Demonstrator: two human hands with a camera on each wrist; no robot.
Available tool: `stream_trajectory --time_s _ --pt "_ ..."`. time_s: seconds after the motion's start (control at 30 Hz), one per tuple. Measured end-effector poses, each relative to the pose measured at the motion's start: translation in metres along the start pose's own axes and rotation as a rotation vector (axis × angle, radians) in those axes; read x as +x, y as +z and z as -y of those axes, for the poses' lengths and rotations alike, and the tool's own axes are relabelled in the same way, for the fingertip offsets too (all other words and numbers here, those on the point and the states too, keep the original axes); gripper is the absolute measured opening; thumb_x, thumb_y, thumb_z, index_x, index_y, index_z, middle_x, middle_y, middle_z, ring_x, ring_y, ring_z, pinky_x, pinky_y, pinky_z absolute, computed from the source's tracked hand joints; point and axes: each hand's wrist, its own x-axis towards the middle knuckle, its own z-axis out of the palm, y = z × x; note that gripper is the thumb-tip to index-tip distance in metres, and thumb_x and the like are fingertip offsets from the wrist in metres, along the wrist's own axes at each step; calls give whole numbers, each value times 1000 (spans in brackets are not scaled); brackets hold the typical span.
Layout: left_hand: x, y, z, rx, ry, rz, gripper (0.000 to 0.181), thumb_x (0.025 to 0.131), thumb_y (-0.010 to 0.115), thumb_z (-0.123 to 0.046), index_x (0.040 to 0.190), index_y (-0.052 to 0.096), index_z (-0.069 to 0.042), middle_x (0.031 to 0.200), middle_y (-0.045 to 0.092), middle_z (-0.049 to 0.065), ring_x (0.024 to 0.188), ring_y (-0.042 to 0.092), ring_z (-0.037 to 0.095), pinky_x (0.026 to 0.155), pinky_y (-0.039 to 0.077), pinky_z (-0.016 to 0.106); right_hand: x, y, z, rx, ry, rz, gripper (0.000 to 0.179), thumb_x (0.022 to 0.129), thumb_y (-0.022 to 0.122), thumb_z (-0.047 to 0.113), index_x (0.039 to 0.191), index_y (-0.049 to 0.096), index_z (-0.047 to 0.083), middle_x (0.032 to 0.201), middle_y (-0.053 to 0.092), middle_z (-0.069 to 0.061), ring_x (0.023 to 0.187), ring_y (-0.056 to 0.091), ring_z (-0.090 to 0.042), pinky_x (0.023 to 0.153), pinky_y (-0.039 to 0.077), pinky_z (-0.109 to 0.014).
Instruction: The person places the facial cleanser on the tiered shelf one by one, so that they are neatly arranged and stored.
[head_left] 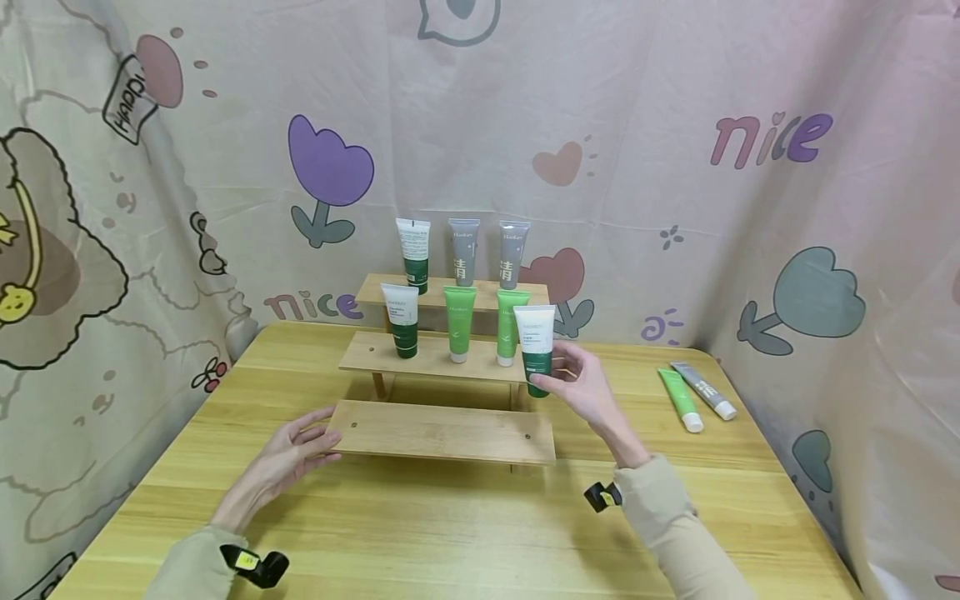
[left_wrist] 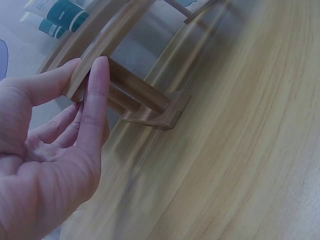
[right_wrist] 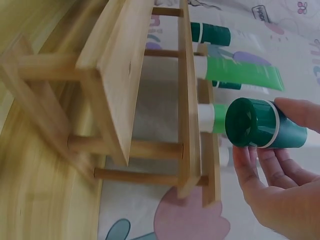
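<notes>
My right hand (head_left: 583, 385) holds a white-and-green squeeze tube (head_left: 535, 342) upright, cap down, by the right end of a three-tier wooden display stand (head_left: 442, 429). In the right wrist view, its dark green cap (right_wrist: 242, 122) faces the camera, off the middle shelf's edge. My left hand (head_left: 296, 450) pinches the left end of the lowest shelf (left_wrist: 82, 80) between thumb and fingers. On the middle shelf stand another white-and-green tube (head_left: 402, 321) and two light green tubes (head_left: 459, 323), the right one partly hidden behind the held tube.
On the top shelf stand a white-and-green tube (head_left: 415, 254) and two grey tubes (head_left: 464, 252). A green tube (head_left: 681, 400) and a grey tube (head_left: 705, 390) lie side by side on the wooden table (head_left: 465, 533) at the right. A printed curtain (head_left: 630, 200) hangs close behind the stand.
</notes>
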Motion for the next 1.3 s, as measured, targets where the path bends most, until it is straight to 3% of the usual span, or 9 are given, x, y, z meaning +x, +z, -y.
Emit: stream_trajectory --time_s 0.13,0.37,0.53,0.93,1.1,1.3 --pt "0 0 0 -3 0 4 78 103 56 -9 158 3 7 143 33 24 107 62 7 97 61 26 2 9 2 20 -15 17 51 83 76 -2 130 59 -3 115 65 -25 95 64 -16 88 58 -20" --pt "0 -1 1 -11 7 13 78 103 56 -8 158 3 7 129 46 8 105 63 8 96 62 25 5 26 5 25 -20 54 50 83 76 -1 130 59 -2 118 66 -25 100 66 -21 98 59 -33" --pt "0 -1 1 -13 10 16 78 103 55 -8 158 2 8 130 44 10 105 62 8 96 62 25 7 38 7 23 0 74 54 83 76 -1 133 58 -1 119 65 -23 101 66 -21 102 59 -41" --pt "0 -2 1 -31 20 34 77 103 54 -7 157 2 9 121 53 2 105 63 9 96 62 25 11 72 9 17 -57 107 50 81 77 -4 129 61 -3 118 64 -24 103 65 -27 102 59 -44" --pt "0 -1 0 -18 8 20 77 103 55 -7 158 3 8 124 51 4 105 63 9 97 61 25 12 88 9 8 -100 143 47 81 78 -3 125 61 -6 118 64 -26 102 67 -32 97 62 -42" --pt "0 -1 -1 -10 2 13 77 103 55 -8 158 3 7 126 48 6 105 63 9 97 61 25 14 109 9 -41 -109 191 48 81 79 1 126 63 0 121 65 -22 105 68 -33 96 61 -40"
